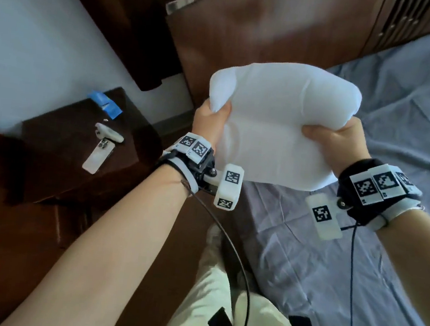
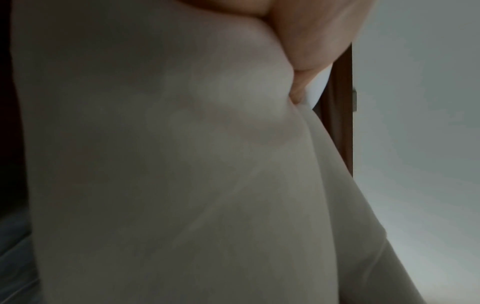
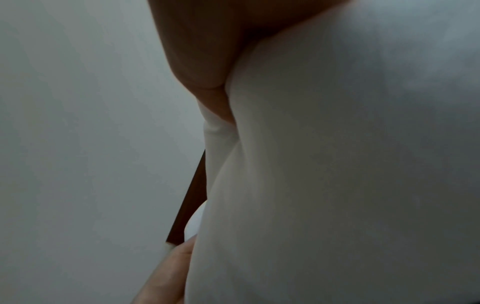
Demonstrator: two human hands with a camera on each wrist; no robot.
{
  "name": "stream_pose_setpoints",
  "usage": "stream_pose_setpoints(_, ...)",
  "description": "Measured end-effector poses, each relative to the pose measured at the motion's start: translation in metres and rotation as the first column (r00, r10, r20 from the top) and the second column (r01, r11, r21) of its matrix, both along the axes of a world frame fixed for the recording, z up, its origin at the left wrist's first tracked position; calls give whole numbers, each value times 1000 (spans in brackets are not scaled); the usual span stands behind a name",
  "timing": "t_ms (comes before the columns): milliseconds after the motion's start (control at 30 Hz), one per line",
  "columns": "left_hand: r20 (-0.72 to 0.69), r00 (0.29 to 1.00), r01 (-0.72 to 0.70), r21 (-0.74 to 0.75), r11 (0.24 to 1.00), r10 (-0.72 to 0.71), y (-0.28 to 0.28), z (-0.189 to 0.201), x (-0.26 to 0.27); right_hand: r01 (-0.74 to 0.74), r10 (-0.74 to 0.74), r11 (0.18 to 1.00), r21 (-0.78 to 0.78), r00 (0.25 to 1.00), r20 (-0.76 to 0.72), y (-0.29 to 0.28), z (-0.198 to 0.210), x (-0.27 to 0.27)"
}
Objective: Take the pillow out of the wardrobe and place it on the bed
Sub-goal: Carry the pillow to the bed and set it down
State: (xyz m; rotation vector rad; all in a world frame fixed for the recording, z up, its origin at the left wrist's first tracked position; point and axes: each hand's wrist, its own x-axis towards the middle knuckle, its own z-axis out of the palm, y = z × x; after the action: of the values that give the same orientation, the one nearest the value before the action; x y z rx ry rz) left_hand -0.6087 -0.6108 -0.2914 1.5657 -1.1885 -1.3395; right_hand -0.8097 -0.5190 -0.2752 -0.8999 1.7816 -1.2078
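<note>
A plump white pillow (image 1: 274,126) hangs in the air between both hands, above the near corner of the bed (image 1: 387,145) with its blue-grey sheet. My left hand (image 1: 210,120) grips the pillow's left side, thumb dug into the fabric. My right hand (image 1: 332,138) grips its right side, thumb on top. The left wrist view is filled by the pillow (image 2: 168,164), with my left hand (image 2: 298,51) squeezing it. In the right wrist view my right hand (image 3: 207,72) presses into the pillow (image 3: 350,164). The wardrobe is not clearly in view.
A dark wooden nightstand (image 1: 54,171) stands at the left, carrying a phone (image 1: 98,155), a white device (image 1: 108,133) and a blue packet (image 1: 105,104). The dark wooden headboard (image 1: 250,32) rises behind the pillow. Cables hang from both wrists.
</note>
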Motion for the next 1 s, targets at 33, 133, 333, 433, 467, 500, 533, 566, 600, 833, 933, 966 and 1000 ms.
stream_pose_setpoints(33, 12, 999, 53, -7, 999, -53, -17, -2, -8, 38, -39, 999, -9, 999, -12, -7, 0, -4)
stream_pose_setpoints(133, 57, 983, 179, -48, 983, -176, -68, -12, -32, 134, -134, 991, -25, 991, -28, -34, -9, -17)
stream_pose_setpoints(333, 166, 932, 324, 14, 946, -321, -134, -97, -64, 270, -279, 956, 118, 958, 65, -63, -95, -27)
stream_pose_setpoints(433, 265, 851, 426, 154, 892, -452, -138, -162, -78, 270, -322, 911, 310, 938, 130, -63, -170, -25)
stream_pose_setpoints(467, 297, 816, 452, 205, 868, -495, -137, -185, -83, 268, -342, 890, 369, 928, 150, -60, -195, -25)
stream_pose_setpoints(500, 310, 790, 468, 251, 847, -528, -135, -207, -86, 267, -359, 871, 411, 919, 163, -57, -220, -25)
stream_pose_setpoints(533, 304, 776, 475, 293, 830, -552, -133, -233, -87, 254, -360, 859, 445, 917, 172, -52, -242, -24)
stream_pose_setpoints(566, 296, 771, 471, 333, 817, -565, -129, -255, -85, 229, -348, 849, 476, 920, 178, -47, -261, -19)
stream_pose_setpoints(600, 297, 771, 452, 369, 812, -564, -125, -277, -80, 200, -334, 840, 505, 923, 192, -41, -277, -13)
stream_pose_setpoints(833, 282, 884, 246, 397, 884, -372, -114, -328, -42, 0, -276, 800, 600, 888, 368, -6, -322, -16)
stream_pose_setpoints(933, 382, 894, 68, 401, 913, -234, -113, -329, -30, -27, -320, 735, 678, 867, 381, -1, -319, -39)
stream_pose_setpoints(966, 456, 858, 13, 439, 898, -236, -109, -326, -26, 16, -383, 735, 678, 835, 396, -2, -316, -46)
stream_pose_setpoints(1000, 510, 828, -50, 481, 875, -234, -105, -322, -23, 89, -459, 733, 674, 797, 394, -3, -315, -53)
